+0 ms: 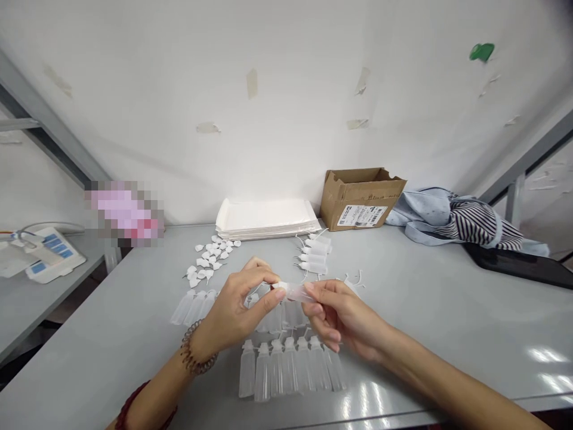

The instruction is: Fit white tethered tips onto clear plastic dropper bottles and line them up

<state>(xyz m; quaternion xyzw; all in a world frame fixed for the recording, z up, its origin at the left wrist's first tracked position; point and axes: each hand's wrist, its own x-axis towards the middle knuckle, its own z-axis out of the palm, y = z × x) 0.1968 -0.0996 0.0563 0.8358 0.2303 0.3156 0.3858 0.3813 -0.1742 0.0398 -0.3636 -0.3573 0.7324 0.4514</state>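
A small translucent squeeze bottle [296, 291] is held level between my two hands. My left hand [237, 304] pinches the white cap [280, 286] at its left end; my fingertips partly cover the cap. My right hand [342, 307] grips the bottle's body with thumb and fingers. Just below my hands, a row of similar bottles [277, 370] lies side by side, necks pointing away from me. More bottles [193, 306] lie left of my left hand, and others lie partly hidden under both hands. Beyond them is a scattered group of loose white caps [215, 257].
Bottles with thin-tailed white caps [313, 260] lie in a column behind my right hand. A stack of white envelopes [268, 218] and an open cardboard box [362, 200] stand against the wall. Blue and striped cloth [470, 218] and a black object [523, 266] lie at right.
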